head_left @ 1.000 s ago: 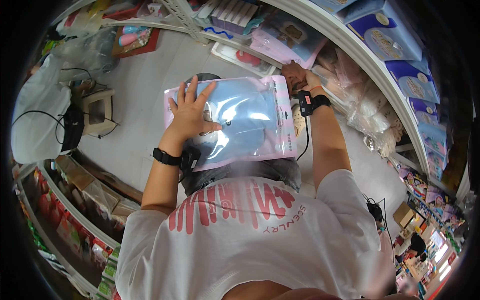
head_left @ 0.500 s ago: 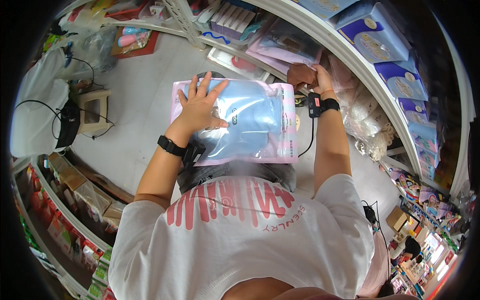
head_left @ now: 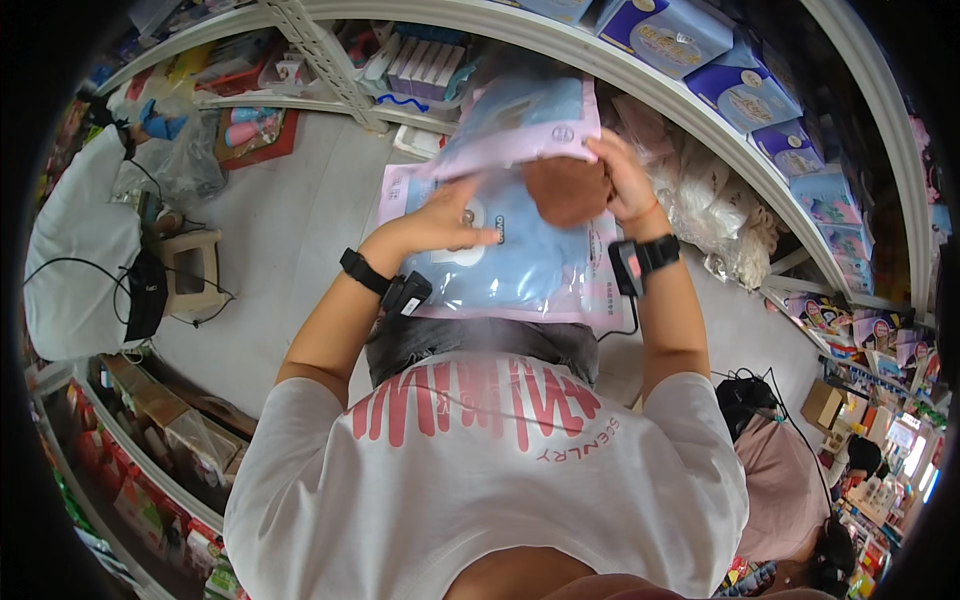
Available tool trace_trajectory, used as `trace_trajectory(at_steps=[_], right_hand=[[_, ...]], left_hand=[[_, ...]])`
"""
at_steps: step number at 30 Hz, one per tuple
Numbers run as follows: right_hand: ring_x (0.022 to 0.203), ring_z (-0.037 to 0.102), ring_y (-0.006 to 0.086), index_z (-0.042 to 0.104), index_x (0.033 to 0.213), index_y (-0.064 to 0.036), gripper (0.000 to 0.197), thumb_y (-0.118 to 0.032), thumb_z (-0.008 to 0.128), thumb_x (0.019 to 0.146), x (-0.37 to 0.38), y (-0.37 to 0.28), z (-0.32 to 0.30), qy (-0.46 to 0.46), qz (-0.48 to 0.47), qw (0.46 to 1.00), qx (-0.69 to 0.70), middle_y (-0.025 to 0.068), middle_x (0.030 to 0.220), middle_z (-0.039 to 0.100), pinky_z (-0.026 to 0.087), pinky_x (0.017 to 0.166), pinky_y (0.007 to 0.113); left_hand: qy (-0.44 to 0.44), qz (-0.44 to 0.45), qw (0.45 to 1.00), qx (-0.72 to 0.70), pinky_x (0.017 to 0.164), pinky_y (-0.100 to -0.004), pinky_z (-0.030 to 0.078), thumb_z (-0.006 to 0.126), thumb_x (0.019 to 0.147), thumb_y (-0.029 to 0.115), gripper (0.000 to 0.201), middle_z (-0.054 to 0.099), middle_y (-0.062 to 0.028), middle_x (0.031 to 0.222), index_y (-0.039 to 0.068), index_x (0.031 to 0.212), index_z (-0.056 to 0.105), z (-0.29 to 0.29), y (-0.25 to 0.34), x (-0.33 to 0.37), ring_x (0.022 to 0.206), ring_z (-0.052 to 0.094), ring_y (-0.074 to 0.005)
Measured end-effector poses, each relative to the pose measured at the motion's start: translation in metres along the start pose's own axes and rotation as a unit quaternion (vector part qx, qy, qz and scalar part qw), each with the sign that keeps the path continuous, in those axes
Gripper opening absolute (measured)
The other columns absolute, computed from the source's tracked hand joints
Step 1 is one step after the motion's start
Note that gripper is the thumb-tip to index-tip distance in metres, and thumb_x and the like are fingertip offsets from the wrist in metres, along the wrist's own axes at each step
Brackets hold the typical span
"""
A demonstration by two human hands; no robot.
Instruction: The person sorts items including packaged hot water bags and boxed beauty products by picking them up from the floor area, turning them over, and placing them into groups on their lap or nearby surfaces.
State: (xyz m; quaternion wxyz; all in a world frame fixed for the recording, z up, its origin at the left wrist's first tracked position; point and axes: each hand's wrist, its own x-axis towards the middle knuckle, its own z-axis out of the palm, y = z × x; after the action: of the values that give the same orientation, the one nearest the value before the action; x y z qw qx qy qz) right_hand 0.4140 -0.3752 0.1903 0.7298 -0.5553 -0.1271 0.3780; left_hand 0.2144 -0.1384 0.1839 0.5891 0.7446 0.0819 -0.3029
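A flat pink-edged plastic package with folded light blue cloth inside (head_left: 530, 265) lies across my lap. My left hand (head_left: 440, 222) rests over its left part, thumb stretched out and fingers apart, the fingertips blurred near the edge of a second package. That second pink-and-blue package (head_left: 520, 125) is tilted above the far side of the first. My right hand (head_left: 622, 178) grips its right corner. A soft brown thing, like bunched cloth, (head_left: 568, 190) hangs just beside my right fingers, over the lower package; whether the hand also holds it is unclear.
A white metal shelf (head_left: 400, 30) curves ahead and right, with blue-purple boxes (head_left: 670, 45) on top and clear-wrapped white bundles (head_left: 715, 220) below. Left on the floor are a beige stool (head_left: 195, 270) and a red box (head_left: 258, 140). A stocked shelf (head_left: 150, 470) stands lower left.
My right hand has drawn the second package and the brown thing from the shelf toward me, over the lap package. My left hand has slid right and nearer the lap package's middle.
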Motion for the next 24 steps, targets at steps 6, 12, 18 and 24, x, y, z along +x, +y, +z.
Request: trace_trajectory(at_steps=[6,12,18,24], right_hand=[[0.095,0.057,0.0108,0.064,0.108,0.0013,0.023,-0.015,0.061,0.092,-0.083,0.013,0.051,-0.179,0.028,0.959,-0.22,0.0016,0.103,0.065,0.046,0.086,0.027],[0.085,0.061,0.011,0.065,0.097,-0.0007,0.018,-0.018,0.059,0.093,-0.102,0.006,0.057,-0.205,0.023,0.935,-0.289,0.0045,0.091,0.067,0.049,0.078,0.025],[0.08,0.063,0.0101,0.061,0.092,-0.0055,0.015,-0.019,0.055,0.096,-0.11,-0.009,-0.017,0.134,-0.042,0.986,-0.093,0.0068,0.088,0.068,0.051,0.068,0.022],[0.081,0.061,0.0087,0.059,0.108,-0.0045,0.025,-0.025,0.06,0.094,-0.08,-0.002,0.011,0.199,-0.082,0.917,-0.335,0.0035,0.101,0.065,0.048,0.065,0.02]], left_hand=[[0.079,0.158,0.741,-0.648,0.098,-0.0417,0.047,0.057,0.094,0.022,0.041,0.056,-0.0153,0.12,-0.001,0.125,0.044,0.032,0.032,-0.007,0.111,0.058,-0.0263],[0.118,0.099,0.783,-0.603,0.091,-0.0384,0.051,0.057,0.086,0.002,0.032,0.058,-0.0135,0.113,-0.003,0.117,0.05,0.02,-0.03,-0.003,0.1,0.061,-0.0251],[0.053,0.054,0.84,-0.537,0.084,-0.0348,0.054,0.059,0.081,0.001,0.034,0.066,-0.0119,0.103,-0.005,0.114,0.057,-0.02,-0.056,-0.053,0.09,0.067,-0.021],[0.013,-0.049,0.96,-0.275,0.064,-0.0273,0.054,0.067,0.079,0.016,0.037,0.067,-0.0064,0.091,0.0,0.111,0.059,-0.039,-0.09,-0.056,0.072,0.065,-0.0123]])
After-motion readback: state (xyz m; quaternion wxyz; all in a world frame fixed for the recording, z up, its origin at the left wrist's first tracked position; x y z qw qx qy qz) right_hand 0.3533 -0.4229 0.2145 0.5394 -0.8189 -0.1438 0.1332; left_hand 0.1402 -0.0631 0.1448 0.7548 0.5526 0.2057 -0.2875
